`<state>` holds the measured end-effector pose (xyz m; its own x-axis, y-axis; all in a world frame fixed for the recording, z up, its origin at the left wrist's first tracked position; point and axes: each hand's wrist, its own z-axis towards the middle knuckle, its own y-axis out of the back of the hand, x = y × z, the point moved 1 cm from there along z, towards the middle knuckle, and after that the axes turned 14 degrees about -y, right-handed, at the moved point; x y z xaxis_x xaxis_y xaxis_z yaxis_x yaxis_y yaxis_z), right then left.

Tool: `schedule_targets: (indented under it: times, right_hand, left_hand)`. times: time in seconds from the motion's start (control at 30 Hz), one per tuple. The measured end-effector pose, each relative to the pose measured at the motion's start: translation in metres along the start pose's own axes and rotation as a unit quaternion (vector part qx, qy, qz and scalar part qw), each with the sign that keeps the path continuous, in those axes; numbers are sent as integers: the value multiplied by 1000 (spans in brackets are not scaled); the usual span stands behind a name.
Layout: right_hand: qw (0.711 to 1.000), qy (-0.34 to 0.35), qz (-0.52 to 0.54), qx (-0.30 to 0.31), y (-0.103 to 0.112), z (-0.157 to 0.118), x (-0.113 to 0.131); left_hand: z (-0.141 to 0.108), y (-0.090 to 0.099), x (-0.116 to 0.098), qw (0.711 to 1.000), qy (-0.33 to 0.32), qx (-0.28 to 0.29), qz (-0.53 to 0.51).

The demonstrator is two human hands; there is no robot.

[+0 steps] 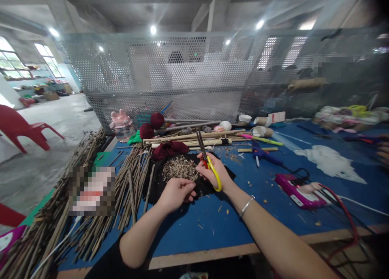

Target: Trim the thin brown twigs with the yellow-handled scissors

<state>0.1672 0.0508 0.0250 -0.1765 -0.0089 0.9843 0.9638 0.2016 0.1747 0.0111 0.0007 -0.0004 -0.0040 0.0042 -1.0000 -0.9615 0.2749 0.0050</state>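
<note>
Behind a straight, pale wooden edge (pixel 200 254), smooth blue tabletop (pixel 209 232) leaves room between the forearms (pixel 264 222). The left hand (pixel 176 194) presses its fingertips together — anything pinched there too small to tell — near the right hand (pixel 223 175), curled round yellow-handled scissors (pixel 213 170), blades upward. Beyond: curled brown chips (pixel 179 168) on black cloth (pixel 158 186), slender sticks (pixel 136 163) alongside, perforated panel (pixel 152 74).

Probable craft workshop: glue gun (pixel 265 154), scissors (pixel 218 178)

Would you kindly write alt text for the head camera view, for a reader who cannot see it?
A person's right hand holds yellow-handled scissors, and the left hand is beside brownish chips piled on black cloth. Sticks lie to the left on a blue table.
</note>
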Motion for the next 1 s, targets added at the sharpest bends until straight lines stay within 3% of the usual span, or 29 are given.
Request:
schedule_targets:
  times: [0.17,0.27,0.43,0.73,1.0]
  right_hand:
    - [993,62,-96,-40,2,2,-6]
    - [980,80,-180,-27,1,-2,-3]
    - [970,74,-229,23,-7,-10,3]
    - [966,74,-246,17,-8,-10,2]
    - [963,78,-257,8,-6,-11,8]
  left_hand:
    - [3,3,-8,991,-36,-110,-61]
    - [3,5,-15,981,-58,-151,-104]
    - [3,3,-18,979,-71,-149,-116]
    - [2,5,-18,985,-100,-138,-27]
    - [3,7,-16,984,-89,-151,-44]
